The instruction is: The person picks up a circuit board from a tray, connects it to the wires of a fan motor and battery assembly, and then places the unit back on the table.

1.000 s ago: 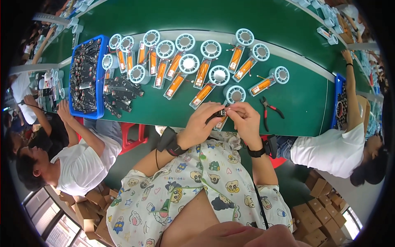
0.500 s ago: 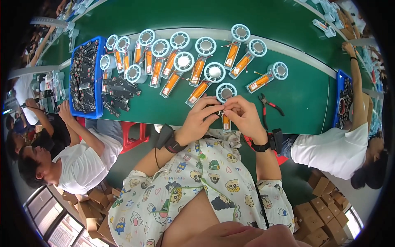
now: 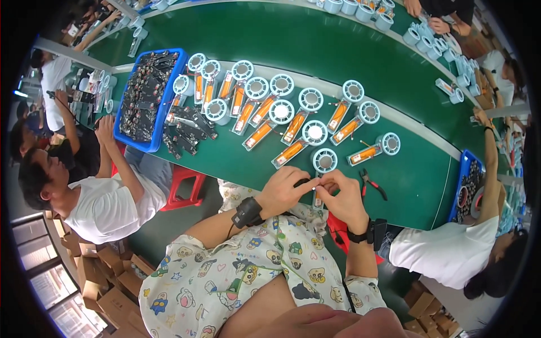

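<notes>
A light blue handheld fan body (image 3: 324,161) lies at the front edge of the green table, its round head pointing away and its open handle toward me. Over that handle my two hands meet, fingertips almost touching. My left hand (image 3: 286,190) is closed on a small black circuit board (image 3: 302,182), mostly covered by the fingers. Thumb and forefinger of my right hand (image 3: 345,198) are pinched together beside a tiny white part; what they grip is too small to make out. Red-handled cutters (image 3: 372,184) lie to the right of my right hand.
Several fan bodies (image 3: 311,99) with orange batteries in their handles fill the table's middle. At left, a blue tray (image 3: 155,147) holds black boards, with a loose pile (image 3: 189,130) beside it. Another blue bin (image 3: 457,186) stands right. People sit on both sides.
The whole view has shifted, so the table appears lower and farther right. Both hands stay together over the same fan handle, with their fingers slightly moved.
</notes>
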A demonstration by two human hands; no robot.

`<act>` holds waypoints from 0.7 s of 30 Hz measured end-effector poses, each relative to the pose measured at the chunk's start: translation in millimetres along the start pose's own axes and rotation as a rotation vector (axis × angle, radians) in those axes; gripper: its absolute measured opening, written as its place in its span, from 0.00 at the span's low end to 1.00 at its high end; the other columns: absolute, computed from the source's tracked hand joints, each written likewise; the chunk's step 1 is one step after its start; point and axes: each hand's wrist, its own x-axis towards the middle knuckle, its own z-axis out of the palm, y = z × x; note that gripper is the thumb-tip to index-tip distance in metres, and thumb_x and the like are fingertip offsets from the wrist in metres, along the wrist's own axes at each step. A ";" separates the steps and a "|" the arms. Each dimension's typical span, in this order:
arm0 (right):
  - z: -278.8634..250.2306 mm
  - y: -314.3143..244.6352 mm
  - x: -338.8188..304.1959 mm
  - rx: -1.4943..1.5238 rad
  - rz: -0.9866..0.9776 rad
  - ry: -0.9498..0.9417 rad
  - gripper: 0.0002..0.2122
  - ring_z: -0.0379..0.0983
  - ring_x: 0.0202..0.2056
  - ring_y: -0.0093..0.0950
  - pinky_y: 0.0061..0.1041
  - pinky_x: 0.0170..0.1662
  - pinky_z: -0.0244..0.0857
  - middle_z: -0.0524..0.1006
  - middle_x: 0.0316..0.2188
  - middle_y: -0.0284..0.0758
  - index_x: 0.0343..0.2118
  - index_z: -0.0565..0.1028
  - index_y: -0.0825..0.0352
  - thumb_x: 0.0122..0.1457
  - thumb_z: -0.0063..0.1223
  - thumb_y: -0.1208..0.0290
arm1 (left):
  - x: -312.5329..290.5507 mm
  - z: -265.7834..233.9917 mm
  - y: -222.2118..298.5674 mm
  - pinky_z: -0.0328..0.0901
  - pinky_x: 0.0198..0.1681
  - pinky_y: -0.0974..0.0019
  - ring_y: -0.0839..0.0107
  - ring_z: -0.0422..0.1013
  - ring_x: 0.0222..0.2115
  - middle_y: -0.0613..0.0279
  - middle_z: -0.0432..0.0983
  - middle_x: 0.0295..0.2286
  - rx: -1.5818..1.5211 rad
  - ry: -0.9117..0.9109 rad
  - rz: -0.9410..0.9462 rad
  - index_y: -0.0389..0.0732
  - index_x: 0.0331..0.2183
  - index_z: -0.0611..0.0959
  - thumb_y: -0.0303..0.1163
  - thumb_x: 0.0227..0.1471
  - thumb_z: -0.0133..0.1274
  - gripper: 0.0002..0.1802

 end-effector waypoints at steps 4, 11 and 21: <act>2.5 10.3 -1.9 -0.021 -0.018 0.030 0.07 0.82 0.28 0.25 0.23 0.34 0.75 0.83 0.27 0.37 0.36 0.77 0.73 0.57 0.65 0.81 | -0.9 -0.2 4.6 0.69 0.46 0.56 0.58 0.72 0.41 0.60 0.76 0.40 0.048 -0.010 0.021 0.42 0.50 0.84 0.21 0.41 0.59 0.28; 2.6 10.3 -5.1 0.017 -0.085 0.092 0.06 0.81 0.28 0.26 0.25 0.33 0.74 0.82 0.28 0.39 0.38 0.78 0.73 0.59 0.63 0.81 | 7.3 -7.7 12.0 0.69 0.45 0.59 0.59 0.72 0.40 0.59 0.76 0.41 0.007 -0.027 -0.061 0.40 0.51 0.84 0.22 0.48 0.61 0.25; -10.3 30.5 1.8 0.080 0.147 -0.087 0.09 0.80 0.30 0.28 0.26 0.34 0.73 0.82 0.33 0.40 0.40 0.82 0.73 0.56 0.65 0.81 | 3.3 13.1 21.1 0.70 0.41 0.66 0.67 0.74 0.37 0.57 0.76 0.42 -0.733 -0.002 -0.506 0.35 0.56 0.81 0.26 0.60 0.60 0.22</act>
